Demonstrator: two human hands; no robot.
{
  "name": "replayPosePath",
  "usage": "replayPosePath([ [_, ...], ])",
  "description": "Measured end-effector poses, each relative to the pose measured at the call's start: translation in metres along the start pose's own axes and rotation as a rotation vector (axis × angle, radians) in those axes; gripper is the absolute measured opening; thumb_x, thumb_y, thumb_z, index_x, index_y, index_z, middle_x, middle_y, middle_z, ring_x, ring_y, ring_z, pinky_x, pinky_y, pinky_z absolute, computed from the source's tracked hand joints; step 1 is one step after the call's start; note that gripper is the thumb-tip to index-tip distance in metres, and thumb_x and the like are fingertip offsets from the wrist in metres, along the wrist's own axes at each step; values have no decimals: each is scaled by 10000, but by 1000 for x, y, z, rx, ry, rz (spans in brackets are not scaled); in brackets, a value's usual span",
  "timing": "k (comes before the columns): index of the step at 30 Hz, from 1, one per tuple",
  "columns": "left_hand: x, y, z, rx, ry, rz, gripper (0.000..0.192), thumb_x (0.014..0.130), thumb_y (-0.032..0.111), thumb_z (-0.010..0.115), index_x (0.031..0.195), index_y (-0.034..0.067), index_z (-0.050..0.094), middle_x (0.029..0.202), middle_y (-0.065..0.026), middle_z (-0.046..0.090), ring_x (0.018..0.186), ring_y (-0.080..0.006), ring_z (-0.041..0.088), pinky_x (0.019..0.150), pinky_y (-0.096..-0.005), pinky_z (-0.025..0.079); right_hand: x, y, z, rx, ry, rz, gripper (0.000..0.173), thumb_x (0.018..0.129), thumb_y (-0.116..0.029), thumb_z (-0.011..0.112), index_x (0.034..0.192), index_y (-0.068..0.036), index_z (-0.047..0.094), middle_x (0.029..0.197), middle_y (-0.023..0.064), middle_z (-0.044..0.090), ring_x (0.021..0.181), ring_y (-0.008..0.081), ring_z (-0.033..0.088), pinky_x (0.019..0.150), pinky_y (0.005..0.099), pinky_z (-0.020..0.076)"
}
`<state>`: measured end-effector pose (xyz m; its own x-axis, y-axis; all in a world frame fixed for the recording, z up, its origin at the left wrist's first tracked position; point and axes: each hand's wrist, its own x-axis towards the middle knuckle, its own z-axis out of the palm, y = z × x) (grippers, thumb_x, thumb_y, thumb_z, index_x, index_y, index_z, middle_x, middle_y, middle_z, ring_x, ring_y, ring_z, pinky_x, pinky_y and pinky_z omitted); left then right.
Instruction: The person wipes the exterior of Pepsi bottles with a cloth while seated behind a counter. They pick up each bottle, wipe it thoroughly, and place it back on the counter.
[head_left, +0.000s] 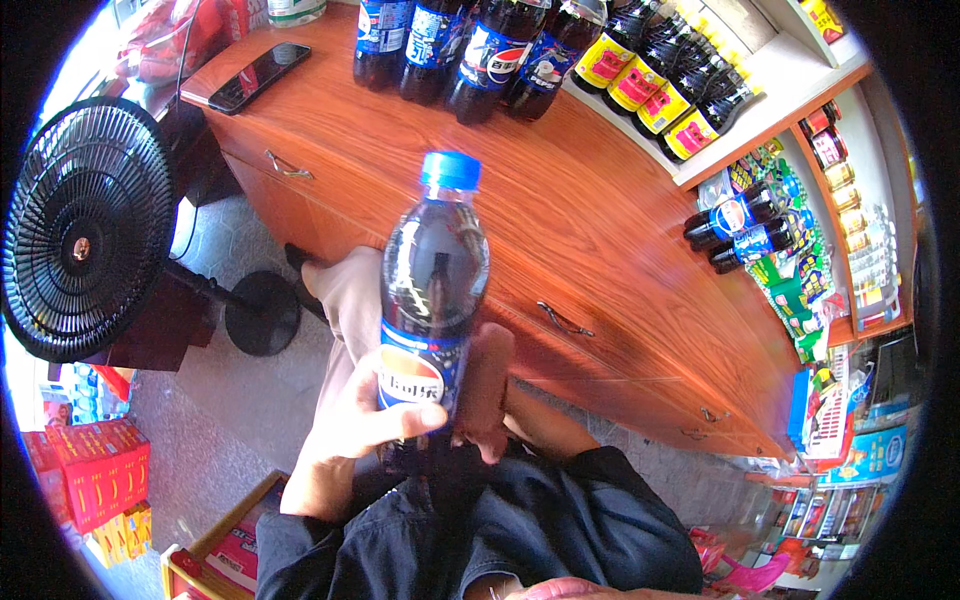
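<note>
Upright in front of my chest is a plastic Pepsi bottle (435, 270) with a blue cap, dark liquid and a blue label. My left hand (367, 420) grips its lower half from the left, the thumb lying across the label. On the other side, my right hand (484, 394) is in shadow against the bottle, partly hidden behind it. Beyond the bottle runs a wooden counter (600, 247) with metal drawer handles. Several similar Pepsi bottles (491, 64) stand in a row at its far edge.
A black standing fan (86, 232) is at the left, beside a smartphone (260, 77) on the counter. Yellow-labelled dark bottles (645, 97) line a shelf. Two Pepsi bottles (739, 225) lie near green packets (795, 292) at right. Red cartons (101, 469) are stacked at lower left.
</note>
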<state>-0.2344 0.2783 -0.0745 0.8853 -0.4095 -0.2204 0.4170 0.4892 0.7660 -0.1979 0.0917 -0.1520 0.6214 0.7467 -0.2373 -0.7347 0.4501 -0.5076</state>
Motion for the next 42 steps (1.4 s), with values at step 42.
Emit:
replayPosePath([
  [42,21,4,2,190,187,97,599,764,265,842,1227,-5,576,1060,-61,661,970,-145,623,885,-308,506,-5,-31,-25,-1464,2,-529,516,785,-252,773,1195,-8,578,1084,150,653,973,268,638,884,336,519],
])
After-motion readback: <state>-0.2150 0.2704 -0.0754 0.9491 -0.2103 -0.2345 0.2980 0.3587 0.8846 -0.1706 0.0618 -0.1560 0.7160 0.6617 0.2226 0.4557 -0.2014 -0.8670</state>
